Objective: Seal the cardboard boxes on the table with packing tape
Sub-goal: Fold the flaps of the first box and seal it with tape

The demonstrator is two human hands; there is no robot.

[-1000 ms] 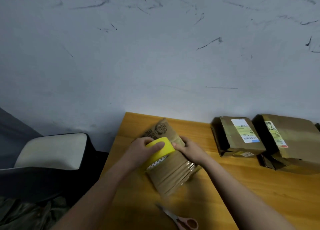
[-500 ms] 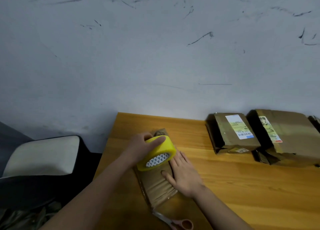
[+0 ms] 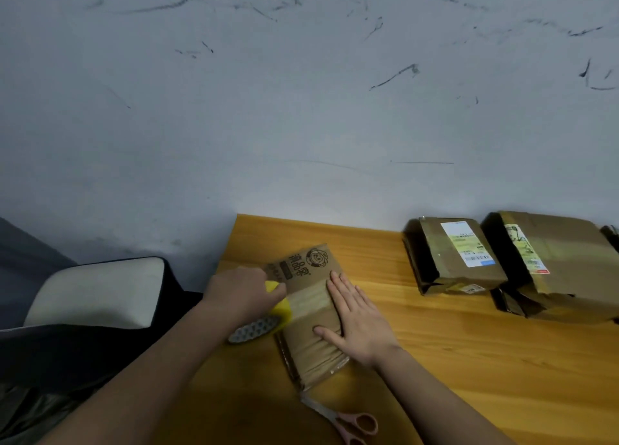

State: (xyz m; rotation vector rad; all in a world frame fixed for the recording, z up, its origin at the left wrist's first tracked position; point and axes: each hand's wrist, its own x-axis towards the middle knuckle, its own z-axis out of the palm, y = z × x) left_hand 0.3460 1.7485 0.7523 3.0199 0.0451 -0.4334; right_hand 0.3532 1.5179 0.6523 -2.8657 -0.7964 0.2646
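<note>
my left hand (image 3: 243, 292) grips the yellow tape roll (image 3: 268, 314) at the printed cardboard box's (image 3: 310, 314) left edge; my right hand (image 3: 356, 320) presses flat, fingers straight, on the box near the wooden table's (image 3: 469, 361) left end.

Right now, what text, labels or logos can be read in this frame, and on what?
Small box: printed cartoon logo and large characters, too blurred to quote.
Middle box: white label with barcode, print too small to read.
Right box: label, unreadable.
Tape roll, scissors: no text visible.
</note>
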